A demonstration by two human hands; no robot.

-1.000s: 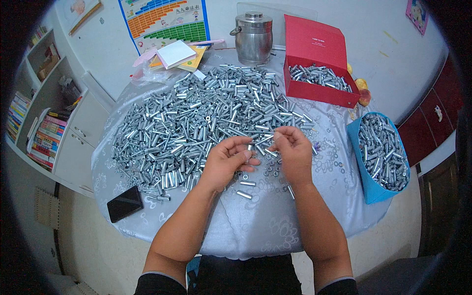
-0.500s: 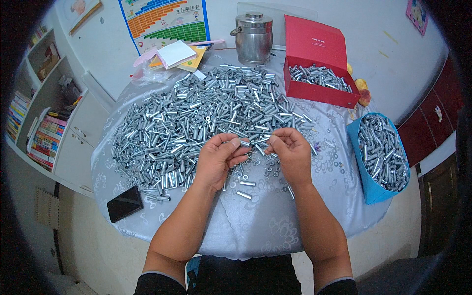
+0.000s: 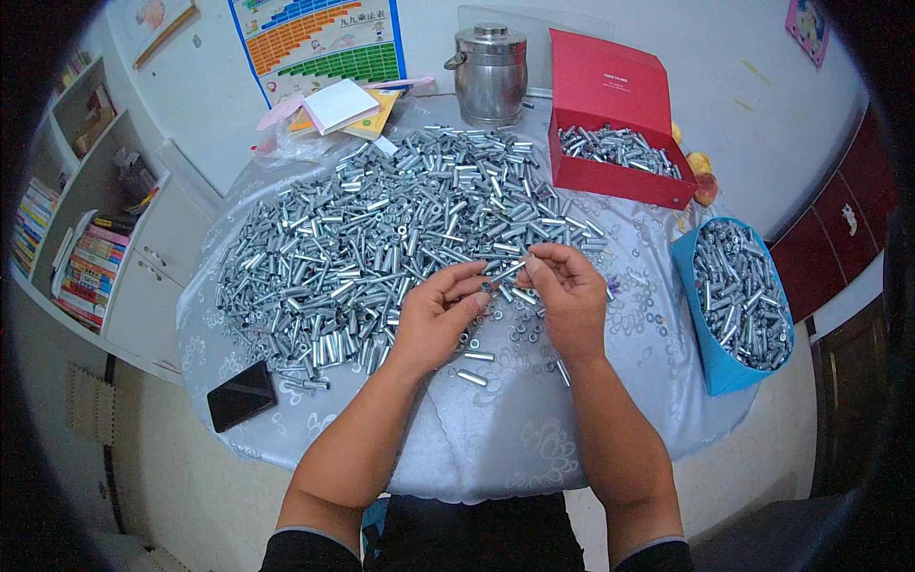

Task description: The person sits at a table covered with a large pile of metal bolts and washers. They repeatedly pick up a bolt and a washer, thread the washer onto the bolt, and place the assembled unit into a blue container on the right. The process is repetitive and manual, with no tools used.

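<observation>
Rounded tabletop (image 3: 448,429), draped in pale grey patterned cloth, carries a broad heap of silver metal tubes and rods (image 3: 381,229). Red cardboard box (image 3: 620,184) w/ raised lid, back R., part-filled w/ similar pieces. Light-blue oval-mouthed bin (image 3: 701,315), R. edge, filled w/ same. Lidded cylindrical steel pot (image 3: 491,76), back, just L. of box. L. hand (image 3: 434,315), over front of heap: thumb & fingers pinched, little gap, on a short silver metal tube (image 3: 487,288). R. hand (image 3: 572,300), just beside: thumb & fingers pinched on a slim silver metal rod (image 3: 513,271), tilted, its far end toward L. hand; rod-tube contact cannot be told. Black rectangular phone (image 3: 241,396), front L. Loose silver metal cylinders (image 3: 472,377), on cloth btwn forearms. Small silver metal rings (image 3: 524,335), scattered btwn & below hands.
</observation>
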